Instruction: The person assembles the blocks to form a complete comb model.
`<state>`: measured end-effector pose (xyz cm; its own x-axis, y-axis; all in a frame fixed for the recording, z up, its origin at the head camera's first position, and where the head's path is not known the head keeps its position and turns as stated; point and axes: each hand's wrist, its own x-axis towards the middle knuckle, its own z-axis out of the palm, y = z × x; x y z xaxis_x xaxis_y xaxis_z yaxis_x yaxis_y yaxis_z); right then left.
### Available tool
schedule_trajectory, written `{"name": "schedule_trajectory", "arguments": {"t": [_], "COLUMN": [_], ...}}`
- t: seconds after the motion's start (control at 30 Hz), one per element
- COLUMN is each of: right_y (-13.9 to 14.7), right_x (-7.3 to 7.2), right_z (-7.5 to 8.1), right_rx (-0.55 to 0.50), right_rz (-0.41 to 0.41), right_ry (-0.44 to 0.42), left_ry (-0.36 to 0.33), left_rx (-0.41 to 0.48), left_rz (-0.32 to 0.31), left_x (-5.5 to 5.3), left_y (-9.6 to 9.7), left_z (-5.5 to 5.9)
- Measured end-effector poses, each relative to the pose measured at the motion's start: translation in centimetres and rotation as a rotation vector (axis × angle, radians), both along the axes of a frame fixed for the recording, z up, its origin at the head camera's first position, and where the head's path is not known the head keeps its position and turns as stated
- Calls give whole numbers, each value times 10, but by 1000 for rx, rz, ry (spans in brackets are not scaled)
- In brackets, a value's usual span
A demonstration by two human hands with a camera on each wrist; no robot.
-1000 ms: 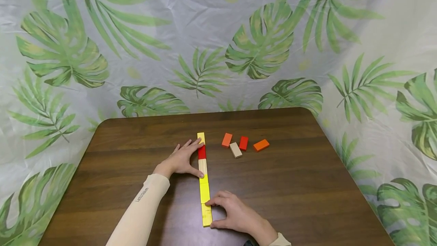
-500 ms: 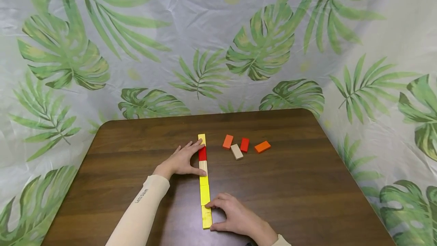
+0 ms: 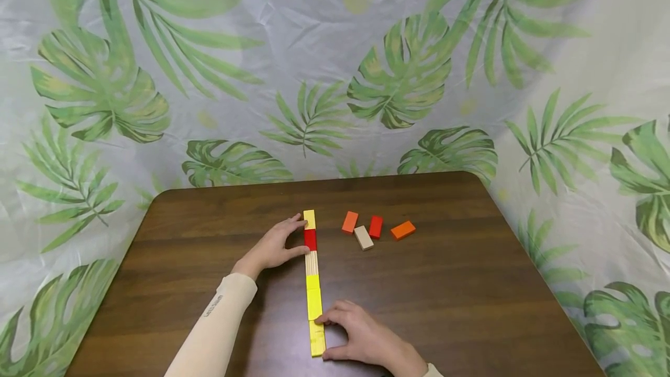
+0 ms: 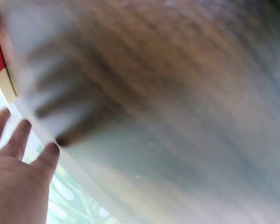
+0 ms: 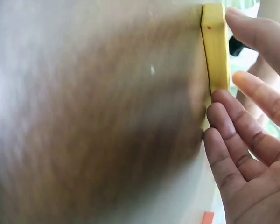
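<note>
A straight line of flat wooden blocks runs away from me in the head view. From the far end come a pale yellow block (image 3: 309, 219), a red block (image 3: 310, 239), a natural wood block (image 3: 312, 263) and several bright yellow ones. My left hand (image 3: 272, 247) lies at the line's left side, its index fingertip at the far yellow block and its thumb tip near the red block's near end. Beside the nearest yellow block (image 3: 317, 339), my right hand (image 3: 361, 336) has its index fingertip at the far end and its thumb at the near right corner, fingers loosely bent.
To the right of the line lie several loose blocks on the dark wooden table (image 3: 450, 284): a coral block (image 3: 350, 222), a beige block (image 3: 363, 238), a red one (image 3: 376, 227) and an orange one (image 3: 403, 230). Leaf-patterned sheeting (image 3: 314, 45) hangs behind the table.
My left thumb has moved off the upper yellow block toward the red one, and the left fingers have drawn back to the line's left edge. My right hand stays at the nearest yellow block.
</note>
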<state>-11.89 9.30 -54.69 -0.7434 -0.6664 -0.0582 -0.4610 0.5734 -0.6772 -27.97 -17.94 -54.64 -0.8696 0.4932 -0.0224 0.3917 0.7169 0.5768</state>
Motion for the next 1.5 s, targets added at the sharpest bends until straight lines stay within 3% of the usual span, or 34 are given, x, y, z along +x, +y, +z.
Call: {"name": "schedule_trajectory", "arguments": {"t": [0.13,0.27,0.47,0.7,1.0,1.2,1.5], "right_y": [6,17,35,55,66,59,48], "right_x": [-5,-17,-44,-83,-143,-168,-187], "right_z": [3,9,18,28,37,34,29], "right_rx": [-44,-50,-10,67,96,193,281], "right_rz": [4,-8,-33,-122,-238,-254,-239], "right_ry": [14,82,148,292,342,320,241], "left_ry": [3,16,-45,-102,-119,-123,-121], "left_rx": [12,0,-2,-27,-38,-49,-60], "left_rz": [64,86,129,136,132,139,137], "left_x": [-1,-4,-9,-12,-10,-9,-10], "left_y": [-3,-2,3,7,9,9,9], "left_z": [-3,-5,-3,1,5,4,1]}}
